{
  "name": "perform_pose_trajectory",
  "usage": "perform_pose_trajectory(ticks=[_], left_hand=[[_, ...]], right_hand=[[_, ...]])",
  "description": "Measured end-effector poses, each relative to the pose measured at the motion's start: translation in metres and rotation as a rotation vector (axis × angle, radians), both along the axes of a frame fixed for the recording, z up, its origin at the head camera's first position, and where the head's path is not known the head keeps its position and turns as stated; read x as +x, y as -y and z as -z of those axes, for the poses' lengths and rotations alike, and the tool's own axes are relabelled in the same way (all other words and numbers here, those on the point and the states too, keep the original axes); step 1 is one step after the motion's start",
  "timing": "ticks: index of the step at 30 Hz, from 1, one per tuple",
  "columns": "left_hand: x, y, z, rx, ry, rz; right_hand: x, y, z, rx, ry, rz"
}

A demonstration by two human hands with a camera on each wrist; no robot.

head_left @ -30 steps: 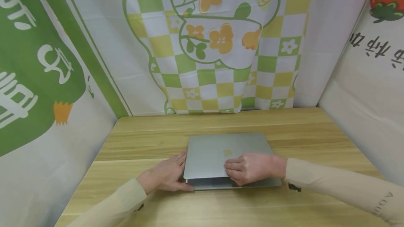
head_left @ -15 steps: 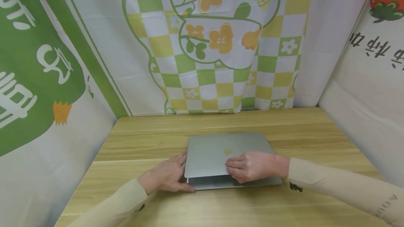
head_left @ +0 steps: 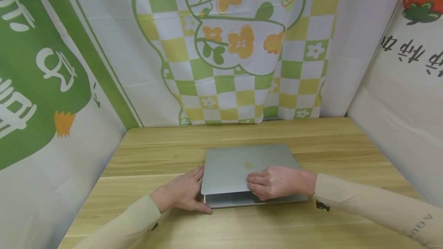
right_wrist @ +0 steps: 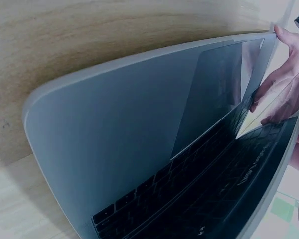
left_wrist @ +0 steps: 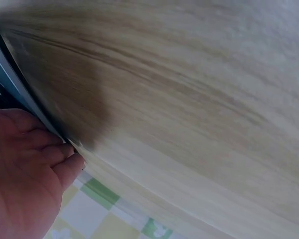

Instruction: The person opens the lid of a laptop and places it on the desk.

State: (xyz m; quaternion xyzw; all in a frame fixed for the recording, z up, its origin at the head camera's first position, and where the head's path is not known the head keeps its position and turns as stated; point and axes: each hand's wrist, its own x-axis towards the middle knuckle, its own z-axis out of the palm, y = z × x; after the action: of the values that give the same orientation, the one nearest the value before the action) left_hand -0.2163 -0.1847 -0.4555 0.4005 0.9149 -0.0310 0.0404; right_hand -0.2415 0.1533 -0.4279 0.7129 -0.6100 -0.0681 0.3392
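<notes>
A silver laptop (head_left: 225,170) lies on the wooden table, its lid lifted a little at the front edge. My right hand (head_left: 277,182) pinches that front edge, fingers bent on top of the lid and the thumb hidden beneath. At the left side, my left hand (head_left: 181,191) rests against the base, its thumb by the front corner and its fingers lying along the side. The left wrist view shows the left hand (left_wrist: 25,174) up against the dark side edge. Through the gap, the right wrist view shows the touchpad (right_wrist: 209,94) and black keyboard (right_wrist: 154,186).
The wooden table (head_left: 155,153) stretches around the laptop on all sides. A cloth with a green and yellow check (head_left: 225,83) hangs behind its back edge. Printed white and green cloths (head_left: 41,99) close in the left and right sides.
The lid's front edge has risen slightly, and the gap above the base is a bit wider. My right hand has moved up a little with it; the left hand stays put.
</notes>
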Motion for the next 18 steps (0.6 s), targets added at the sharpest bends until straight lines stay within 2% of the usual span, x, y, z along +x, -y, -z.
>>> perform_pose_trajectory(ticks=[12, 18], left_hand=[[-0.0053, 0.0026, -0.0014, 0.049, 0.002, 0.034], [-0.0053, 0.0014, -0.0039, 0.046, 0.036, 0.028]], right_hand=[[0.0002, 0.0031, -0.0026, -0.011, 0.013, 0.020], [0.0003, 0.0039, -0.0046, -0.019, 0.022, 0.004]])
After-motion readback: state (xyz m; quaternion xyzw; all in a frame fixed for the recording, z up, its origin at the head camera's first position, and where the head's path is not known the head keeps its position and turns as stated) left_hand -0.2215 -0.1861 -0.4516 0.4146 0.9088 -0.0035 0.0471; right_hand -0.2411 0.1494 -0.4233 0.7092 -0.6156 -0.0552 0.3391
